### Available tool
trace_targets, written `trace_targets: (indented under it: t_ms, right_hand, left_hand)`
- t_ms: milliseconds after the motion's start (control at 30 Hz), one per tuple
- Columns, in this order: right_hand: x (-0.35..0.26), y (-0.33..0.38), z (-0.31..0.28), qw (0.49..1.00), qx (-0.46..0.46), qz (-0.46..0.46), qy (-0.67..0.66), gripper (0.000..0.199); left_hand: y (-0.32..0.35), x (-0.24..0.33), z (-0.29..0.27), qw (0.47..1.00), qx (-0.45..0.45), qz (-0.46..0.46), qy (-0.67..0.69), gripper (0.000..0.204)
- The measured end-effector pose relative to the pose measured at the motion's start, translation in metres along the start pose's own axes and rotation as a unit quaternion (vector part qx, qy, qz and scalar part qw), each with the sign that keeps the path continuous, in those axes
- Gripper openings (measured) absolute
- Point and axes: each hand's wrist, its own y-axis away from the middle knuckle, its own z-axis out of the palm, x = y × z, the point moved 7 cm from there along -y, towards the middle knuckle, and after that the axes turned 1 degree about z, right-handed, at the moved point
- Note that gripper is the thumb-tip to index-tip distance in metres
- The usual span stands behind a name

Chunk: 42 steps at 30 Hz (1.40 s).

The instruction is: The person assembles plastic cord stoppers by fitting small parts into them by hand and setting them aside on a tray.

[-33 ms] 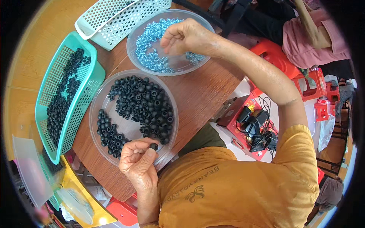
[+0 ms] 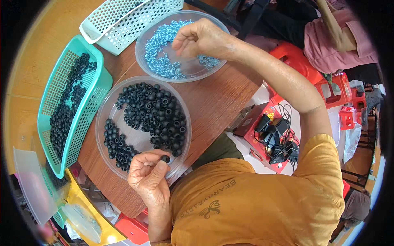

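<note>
My left hand pinches a small round black hollow piece between thumb and forefinger, over the near rim of a clear round tub. Many similar black cup-like pieces lie in that tub in two heaps, with bare bottom between them. Farther off, my right hand hangs over a second clear tub of small shiny blue pieces. Its fingers are curled together; whatever they may hold is hidden.
A turquoise mesh basket with more black pieces stands left of the tubs, on the brown table. Behind is a white perforated basket. Right of the table are a red box with tangled black cables, red stools and a person in pink.
</note>
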Motion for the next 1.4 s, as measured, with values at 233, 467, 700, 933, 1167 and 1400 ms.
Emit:
trace_targets:
  t_ms: [233,467,700,933,1167,1400]
  right_hand:
    - [-0.006,0.010,-0.012,0.970,-0.071,-0.030,0.232,0.011]
    - [0.003,0.017,-0.003,0.944,-0.108,-0.018,0.312,0.013]
    - [0.004,0.015,-0.011,0.959,-0.114,0.063,0.250,0.013]
    - [0.006,0.016,-0.006,0.963,-0.083,0.005,0.256,0.012]
    - [0.001,0.014,-0.001,0.969,-0.038,-0.027,0.243,0.011]
    - [0.001,0.022,0.003,0.958,-0.092,-0.034,0.268,0.010]
  left_hand:
    - [0.000,0.003,0.001,1.000,0.015,0.006,-0.001,0.022]
    - [-0.002,0.000,0.001,1.000,0.020,-0.003,-0.008,0.021]
    - [-0.002,0.003,0.002,0.999,0.027,-0.002,-0.018,0.020]
    - [-0.002,0.001,-0.002,0.999,0.021,-0.003,-0.025,0.021]
    - [-0.003,0.000,0.000,0.999,0.017,0.002,-0.030,0.021]
    - [-0.002,0.002,0.000,1.000,0.027,0.000,-0.012,0.020]
